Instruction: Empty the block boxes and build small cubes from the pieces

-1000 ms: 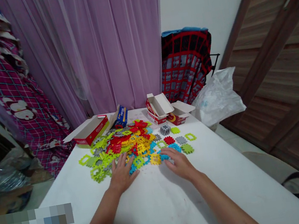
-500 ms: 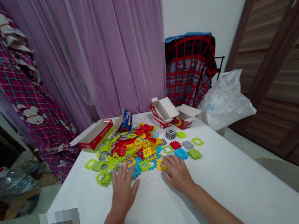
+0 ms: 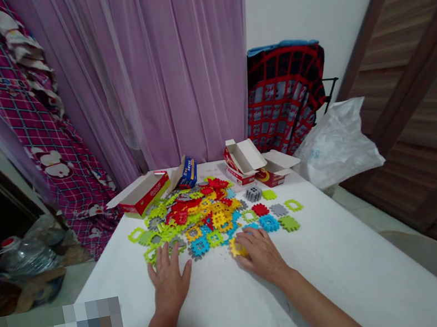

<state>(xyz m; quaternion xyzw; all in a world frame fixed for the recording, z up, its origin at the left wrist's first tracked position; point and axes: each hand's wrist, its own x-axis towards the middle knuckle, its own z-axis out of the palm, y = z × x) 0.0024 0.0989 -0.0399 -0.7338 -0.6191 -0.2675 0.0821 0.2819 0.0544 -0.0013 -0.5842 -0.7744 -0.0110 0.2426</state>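
A pile of gear-edged plastic building pieces (image 3: pixel 197 212) in yellow, red, green, blue and grey lies on the white table (image 3: pixel 227 308). My left hand (image 3: pixel 169 279) lies at the pile's near left edge, fingers spread, fingertips over green pieces (image 3: pixel 150 254); nothing is gripped in it. At the near right edge, my right hand (image 3: pixel 262 254) has its thumb and fingers on a yellow square building piece (image 3: pixel 237 247), partly covered by the fingers. Between the hands sits a blue piece (image 3: pixel 199 246). Right of my right hand are a blue piece (image 3: pixel 269 223) and a green piece (image 3: pixel 289 223).
At the back left stand an open red box (image 3: pixel 146 196) and a blue box (image 3: pixel 188 171). Two open red-and-white boxes (image 3: pixel 241 173) are at the back right. A grey block (image 3: pixel 253 194) sits before them. Beyond the right edge is a white plastic bag (image 3: pixel 337 142).
My left hand has shifted left along the pile's edge, uncovering more of the blue piece. My right hand has drawn the yellow piece slightly toward me. The view has turned a little left.
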